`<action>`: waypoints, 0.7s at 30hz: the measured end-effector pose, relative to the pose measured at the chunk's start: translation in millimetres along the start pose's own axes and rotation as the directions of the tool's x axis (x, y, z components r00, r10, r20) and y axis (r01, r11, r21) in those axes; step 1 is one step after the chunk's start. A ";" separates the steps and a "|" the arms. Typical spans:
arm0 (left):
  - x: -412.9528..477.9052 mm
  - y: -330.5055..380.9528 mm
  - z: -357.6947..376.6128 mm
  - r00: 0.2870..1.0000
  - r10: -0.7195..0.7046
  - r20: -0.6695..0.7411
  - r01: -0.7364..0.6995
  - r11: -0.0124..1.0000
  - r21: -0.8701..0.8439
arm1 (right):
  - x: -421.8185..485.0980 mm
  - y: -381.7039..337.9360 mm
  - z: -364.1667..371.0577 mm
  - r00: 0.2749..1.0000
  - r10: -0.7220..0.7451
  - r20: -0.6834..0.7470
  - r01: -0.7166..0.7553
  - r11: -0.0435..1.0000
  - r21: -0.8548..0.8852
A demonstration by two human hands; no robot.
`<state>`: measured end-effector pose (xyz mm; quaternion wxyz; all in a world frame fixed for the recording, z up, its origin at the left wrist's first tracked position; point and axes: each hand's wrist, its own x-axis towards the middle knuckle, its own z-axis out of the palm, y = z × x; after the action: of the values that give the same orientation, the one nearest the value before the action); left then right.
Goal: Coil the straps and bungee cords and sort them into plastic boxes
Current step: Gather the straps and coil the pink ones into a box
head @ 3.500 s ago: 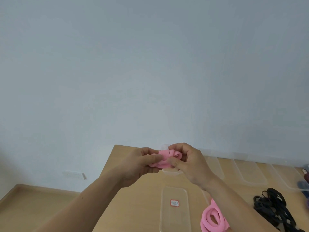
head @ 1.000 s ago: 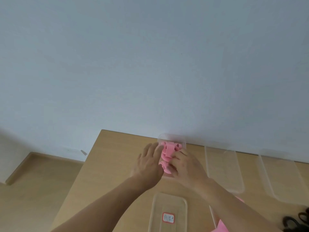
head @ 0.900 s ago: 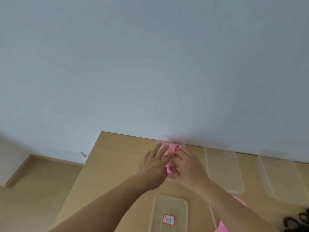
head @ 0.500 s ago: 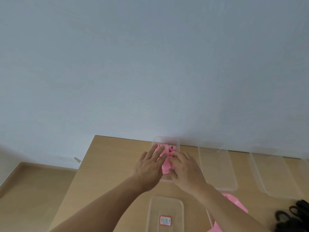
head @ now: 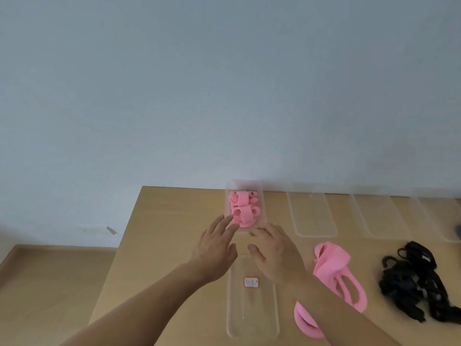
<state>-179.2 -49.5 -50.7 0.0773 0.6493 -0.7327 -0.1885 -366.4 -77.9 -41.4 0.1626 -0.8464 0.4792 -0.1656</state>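
- Since half a second ago, both hands have drawn back toward the person. They were pressing on the coiled pink straps point(head: 243, 208) and are now off them.
- Coiled pink straps: they lie inside the clear box point(head: 245, 186) at the far edge of the bench point(head: 162, 233), close against the wall point(head: 224, 83). No hand grips them.
- Left hand point(head: 214, 248): palm down, with its fingers point(head: 225, 224) straight and spread wide, holding nothing. The tips overlap the near left corner of the clear box; whether they touch it cannot be told.
- Right hand point(head: 274, 250): palm down, fingers loosely spread, holding nothing. The tips sit just at the near end of the clear box.
- Labelled box point(head: 252, 318): clear, flat on the bench nearer the person, and in line with the clear box. Its red-bordered label point(head: 251, 282) shows between the two wrists.
- Loose pink straps point(head: 334, 270): an uncoiled heap on the bench right of the labelled box, partly hidden by the right forearm.
- Black bungee cords point(head: 419, 283): a tangled heap further right, apart from the pink heap.
- Row of clear boxes point(head: 314, 235): set along the far edge, right of the filled one.
- Floor point(head: 50, 283): wood-coloured, left of the bench.
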 end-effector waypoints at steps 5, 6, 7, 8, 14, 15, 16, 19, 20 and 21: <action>-44.4 -10.5 18.6 0.999 0.029 0.041 -0.028 0.999 -0.023 | -49.7 -14.2 17.3 0.941 0.290 0.174 -0.274 0.955 -0.111; -52.5 -13.5 22.9 0.998 0.028 0.058 -0.026 0.999 -0.029 | -59.4 -18.4 21.3 0.919 0.345 0.189 -0.322 0.936 -0.143; -60.0 -16.2 27.3 0.997 0.029 0.078 -0.026 0.999 -0.039 | -68.4 -22.8 25.6 0.895 0.399 0.201 -0.368 0.913 -0.175; -66.8 -18.2 31.3 0.995 0.032 0.096 -0.028 0.998 -0.051 | -76.4 -27.2 29.8 0.867 0.453 0.207 -0.415 0.887 -0.204; -84.4 -18.5 41.3 0.991 0.024 0.135 0.004 0.979 -0.205 | -92.8 -44.4 48.4 0.682 0.703 0.203 -0.633 0.706 -0.319; -85.6 -19.6 41.4 0.990 0.014 0.138 0.016 0.976 -0.215 | -91.4 -48.1 50.2 0.651 0.731 0.205 -0.663 0.679 -0.315; -87.4 -21.2 41.6 0.990 0.002 0.139 0.030 0.974 -0.224 | -89.9 -51.7 52.2 0.626 0.752 0.205 -0.686 0.657 -0.313; -93.9 -25.3 41.8 0.989 -0.040 0.144 0.075 0.966 -0.248 | -85.4 -60.3 59.3 0.573 0.793 0.207 -0.725 0.608 -0.323; -95.7 -26.5 41.6 0.988 -0.052 0.145 0.087 0.964 -0.253 | -84.3 -61.2 60.9 0.557 0.804 0.208 -0.739 0.594 -0.318; -97.1 -27.8 41.3 0.988 -0.062 0.144 0.099 0.961 -0.260 | -83.4 -61.1 61.6 0.541 0.814 0.211 -0.756 0.580 -0.303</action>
<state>-154.3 50.6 -86.3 0.1065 0.6481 -0.6773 -0.3315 -333.8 31.2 -80.2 0.2216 -0.5656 0.7866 0.1112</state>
